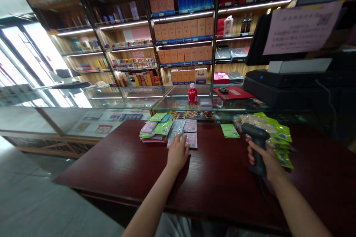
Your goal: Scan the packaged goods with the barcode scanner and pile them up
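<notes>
My right hand [265, 159] is wrapped around the handle of a dark grey barcode scanner [257, 133], whose head points left and whose cable hangs down. My left hand [178, 152] lies with outstretched fingers on the near edge of some pale blue and pink flat packets [190, 126]. Just left of these is a pile of green, pink and blue packets [155, 127]. One green packet [230, 130] lies alone between my two hands. Behind the scanner, several shiny green packets [280, 131] are heaped, partly hidden by my right hand.
Under everything is a dark red wooden counter [119, 163]. Glass display cases [130, 100] border it at the back and left. A red bottle [192, 93] stands on the glass. At the right is a monitor [257, 40] with a pink paper sheet. Shelves of boxed goods [183, 31] fill the wall.
</notes>
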